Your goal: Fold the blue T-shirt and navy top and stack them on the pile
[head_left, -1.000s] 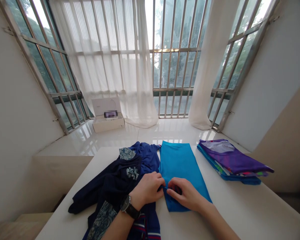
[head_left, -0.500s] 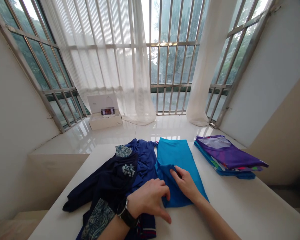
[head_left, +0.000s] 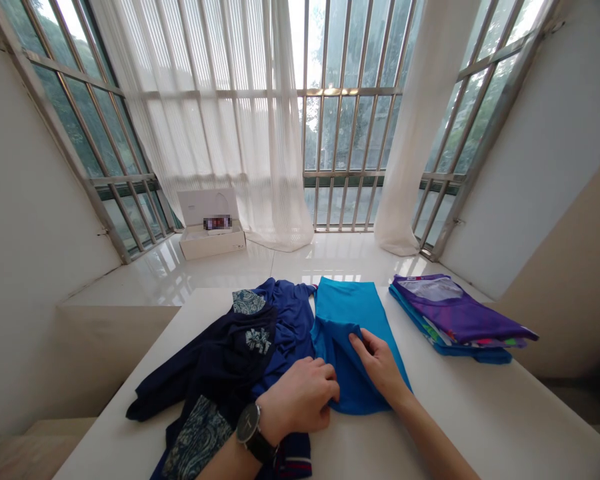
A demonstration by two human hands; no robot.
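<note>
A bright blue folded garment (head_left: pixel 350 300) lies on the white table, one layer of it lifted along a fold. My right hand (head_left: pixel 377 360) pinches the edge of that raised layer between thumb and fingers. At the garment's lower left corner, my left hand (head_left: pixel 310 393) is closed, its fingertips on the blue cloth. The exact grip there is partly hidden by the hand itself. Under and beside my left wrist, which wears a black watch (head_left: pixel 253 430), are a rumpled royal blue garment (head_left: pixel 293 327) and a dark navy garment (head_left: pixel 215 353) with patterned patches.
To the right, a stack of folded clothes has a purple garment (head_left: pixel 445 307) on top. A white open box (head_left: pixel 213 245) stands on the window ledge (head_left: pixel 275 267) at the back left. Sheer curtains (head_left: pixel 220 120) hang before the barred windows.
My left thumb and fingers have closed together at the blue garment's lower corner. My right hand has shifted slightly right, drawing the raised layer's edge with it.
</note>
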